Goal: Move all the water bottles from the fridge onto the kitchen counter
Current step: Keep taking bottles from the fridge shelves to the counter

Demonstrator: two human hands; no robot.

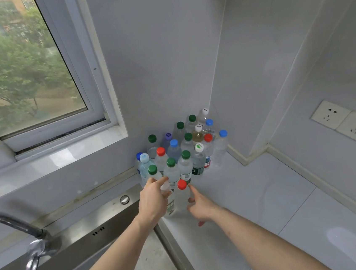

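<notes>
Left hand curls around the body of a clear bottle at the near edge of the cluster, the forefinger stretched forward and the other fingers wrapped on the plastic; its cap is hidden behind the fingers. Right hand is spread open just beside a red-capped bottle, forefinger pointing up along its right side and thumb low near its base (whether the fingers actually touch it I cannot tell). Both of these bottles stand upright on the pale surface, touching or nearly touching each other, right next to the corner of the steel sink. Behind them a tight group of water bottles fills the corner where the two walls meet, all upright, with green, blue, red and white caps. To the left, a window looks out on trees, and a chrome tap hangs over the sink. On the right wall sit two sockets.
</notes>
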